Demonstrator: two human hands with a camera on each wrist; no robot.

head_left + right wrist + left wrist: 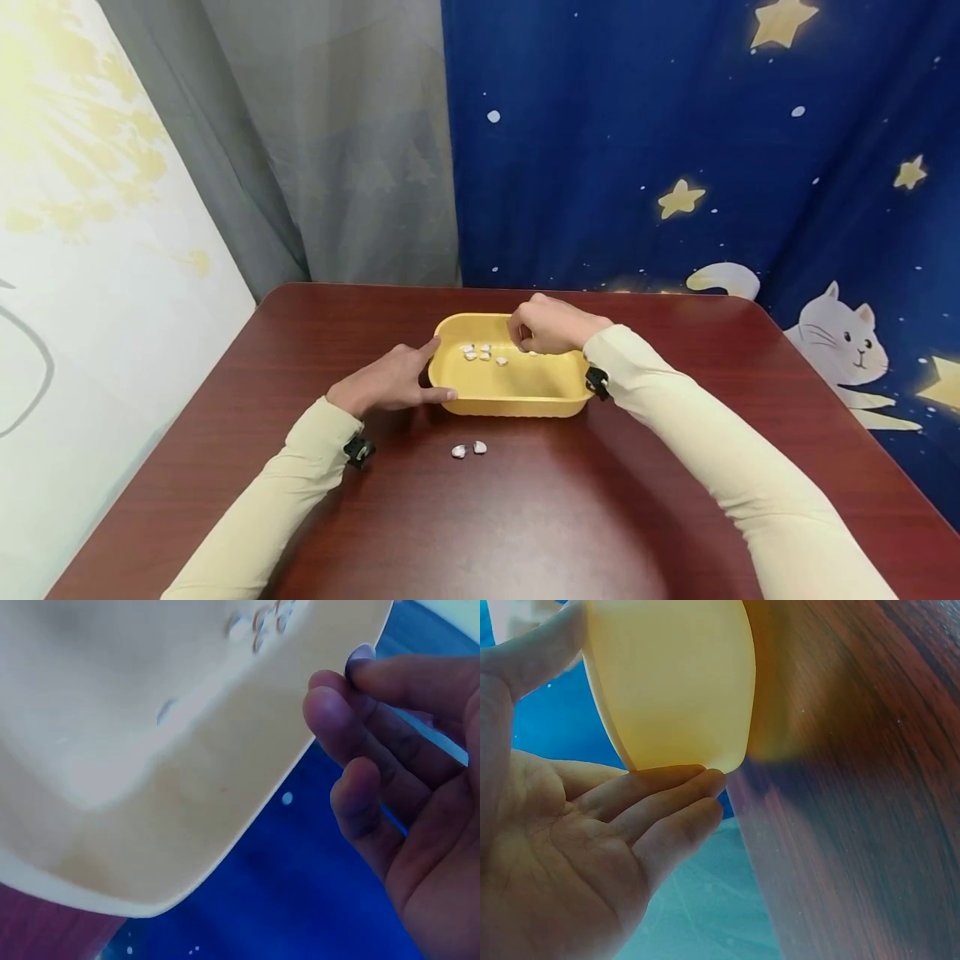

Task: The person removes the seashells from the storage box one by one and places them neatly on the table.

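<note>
A yellow plastic tub [517, 407] with rounded corners stands on the table. My left hand [390, 379] holds its left end, thumb on the near rim; in the left wrist view, the other fingers [660, 802] rest nearly straight against the outer wall. Above the tub's far right part, my right hand [551, 323] pinches a small shiny silver piece [362, 656], clear in the right wrist view. Several similar silvery pieces [502, 361] lie on the tub floor, mostly left of the middle. What exactly they are I cannot tell.
On the table in front of the tub lie two more silvery pieces [469, 450], side by side. The dark red wooden table [525, 517] reaches back to a grey curtain [367, 167] and a blue one [585, 167] with stars and a cat. A white panel [90, 333] stands at left.
</note>
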